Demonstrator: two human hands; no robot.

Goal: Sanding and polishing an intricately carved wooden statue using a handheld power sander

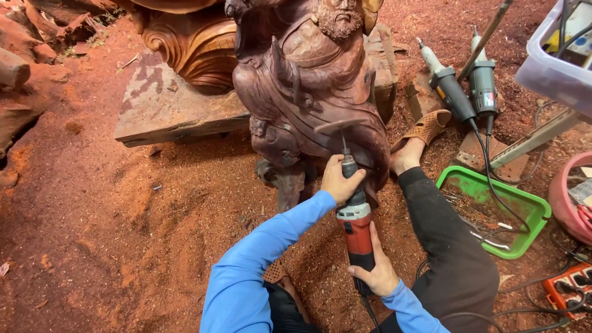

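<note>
Red-bodied handheld rotary grinder (357, 237) works the dark brown carved wooden statue (314, 92); left hand (341, 179) grip wraps its neck, right hand (376, 271) wraps its rear. Best kept steady, light pressure.

Sawdust floor (111, 234) bears carving (308, 92); green tray (530, 213).

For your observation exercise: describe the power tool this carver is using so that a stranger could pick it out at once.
Start at the tall dark wooden statue standing in red sawdust. At its lower front, both hands grip a die grinder, its bit against the wood. Its red body sets it apart from the two grey grinders lying idle to the right.
</note>
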